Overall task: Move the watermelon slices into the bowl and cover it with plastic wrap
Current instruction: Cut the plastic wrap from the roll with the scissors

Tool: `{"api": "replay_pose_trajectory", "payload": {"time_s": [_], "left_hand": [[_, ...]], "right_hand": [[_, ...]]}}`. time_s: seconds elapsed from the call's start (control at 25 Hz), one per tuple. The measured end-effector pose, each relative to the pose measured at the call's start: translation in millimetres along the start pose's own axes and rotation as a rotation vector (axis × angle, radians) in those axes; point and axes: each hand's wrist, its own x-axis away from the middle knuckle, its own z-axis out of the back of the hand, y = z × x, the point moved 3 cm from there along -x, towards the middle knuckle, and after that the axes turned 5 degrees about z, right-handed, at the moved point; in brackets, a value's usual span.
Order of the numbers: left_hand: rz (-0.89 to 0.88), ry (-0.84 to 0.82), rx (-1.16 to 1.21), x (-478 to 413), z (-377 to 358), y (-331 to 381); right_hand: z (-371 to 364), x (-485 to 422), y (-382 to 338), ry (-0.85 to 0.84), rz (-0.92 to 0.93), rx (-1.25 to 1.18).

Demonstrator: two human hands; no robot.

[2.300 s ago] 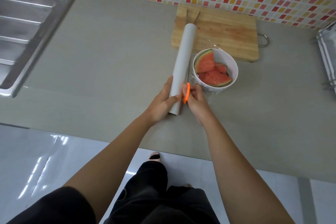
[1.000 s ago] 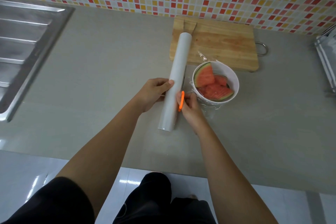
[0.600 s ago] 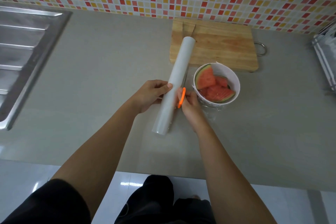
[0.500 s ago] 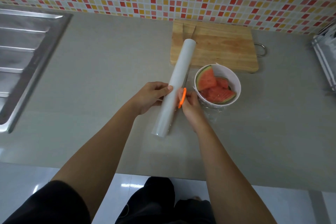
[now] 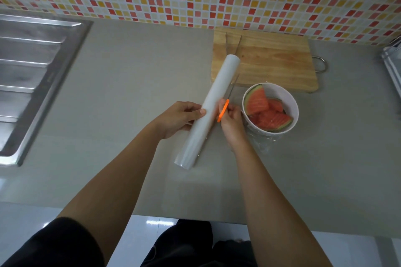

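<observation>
A roll of plastic wrap (image 5: 208, 109) is held slanted above the worktop (image 5: 130, 76), its near end towards 7 o'clock and its far end towards 1 o'clock, over the corner of a wooden cutting board (image 5: 273, 63). The roll is gripped at mid-length by the left hand (image 5: 180, 118), whose fingers are curled round it with the thumb laid on its side. Orange-handled scissors (image 5: 224, 109) are pinched in the curled fingers of the right hand (image 5: 231, 124), just beside the roll, with the thin blades pointed towards 1 o'clock. At 3 o'clock from the right hand a white bowl (image 5: 293, 102) is seen, and the watermelon slices (image 5: 265, 114) are piled inside it. Crinkled clear film (image 5: 261, 144) is seen at the bowl's base. A steel sink (image 5: 32, 71) lies at 9 o'clock.
</observation>
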Motion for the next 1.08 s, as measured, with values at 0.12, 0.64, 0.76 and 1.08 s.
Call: {"api": "replay_pose_trajectory", "payload": {"time_s": [0.12,0.64,0.76,1.08], "left_hand": [[0.019,-0.017,-0.009,0,8,-1],[0.049,-0.018,-0.028,4,37,-2],[0.045,-0.008,-0.029,8,45,-4],[0.051,0.01,-0.034,20,58,-10]], "right_hand": [[-4,-7,-2,0.028,-0.014,0.009],[-22,-36,-3,0.054,-0.022,-0.004],[-29,-38,-3,0.034,-0.023,-0.022],[-37,-47,-2,-0.028,0.015,-0.048]]}}
